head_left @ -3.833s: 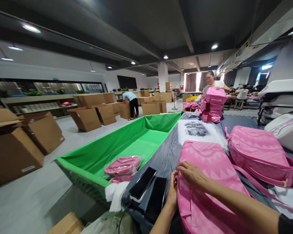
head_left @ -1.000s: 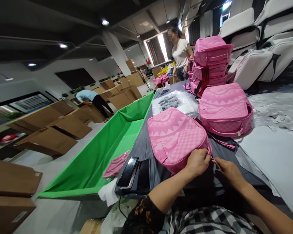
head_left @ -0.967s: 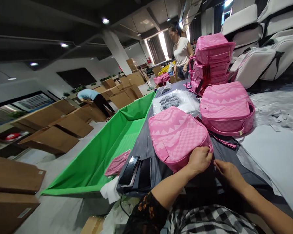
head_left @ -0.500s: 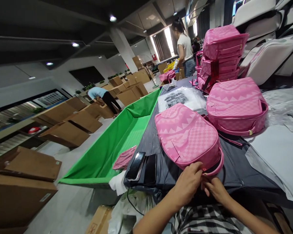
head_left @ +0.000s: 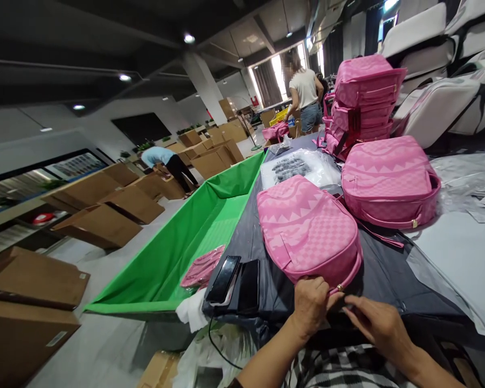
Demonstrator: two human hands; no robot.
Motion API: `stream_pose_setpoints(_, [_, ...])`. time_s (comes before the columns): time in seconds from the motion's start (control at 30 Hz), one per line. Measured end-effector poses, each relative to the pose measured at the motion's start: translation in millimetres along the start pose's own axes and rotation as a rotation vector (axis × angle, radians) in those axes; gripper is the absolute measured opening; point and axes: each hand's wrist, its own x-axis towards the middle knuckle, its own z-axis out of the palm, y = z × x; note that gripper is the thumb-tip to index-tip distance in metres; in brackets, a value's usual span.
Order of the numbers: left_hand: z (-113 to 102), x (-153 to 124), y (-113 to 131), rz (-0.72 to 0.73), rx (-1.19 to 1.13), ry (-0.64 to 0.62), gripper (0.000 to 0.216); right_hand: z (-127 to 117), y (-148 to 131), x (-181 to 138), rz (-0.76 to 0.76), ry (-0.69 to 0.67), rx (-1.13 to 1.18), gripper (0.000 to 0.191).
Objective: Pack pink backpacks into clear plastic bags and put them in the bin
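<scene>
The fingers of the right hand are pulling back a little: half a second ago they were tucking in tight against the left hand, and now the right hand is resting more to the side. The pink bag is lying in nearly the same spot, so the small job at its near end is probably still going on.

The left hand's fingers are curling over the bag's near edge and gripping it, with one fingertip poking toward the right hand. The right hand's finger and thumb are coming close together just past that tip. I am not able to tell if they are pinching anything, because the space between them is looking dark and small.

Just above the fingers, a gold bit is shining on the bag's pink strap. The bag is lying with its zigzag side up, at the near edge of the bench.

A second pink bag is lying beside it on the right, and two black phones are resting to its left. Farther out, a green bin is running along the bench, a pile of pink bags is rising at the back, and a co-worker is standing beyond.
</scene>
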Motion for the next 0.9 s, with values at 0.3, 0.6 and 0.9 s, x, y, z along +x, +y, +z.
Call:
stream_pose_setpoints(0.3, [-28.8,-0.7,-14.9,0.035,-0.090,0.022,0.060,-25.7,69.5,52.7,-0.325,-0.032,-0.208,0.024])
stream_pose_setpoints(0.6, [-50.0,-22.9,-26.3,-0.583,-0.339,0.223,0.031,-7.1,44.9,13.4,1.099,0.033,0.876,0.057])
stream_pose_setpoints(0.9, [-30.9,-9.1,-23.2,-1.474,-1.743,0.419,0.055,-38.5,-46.2,114.5,0.281,0.289,0.157,0.015])
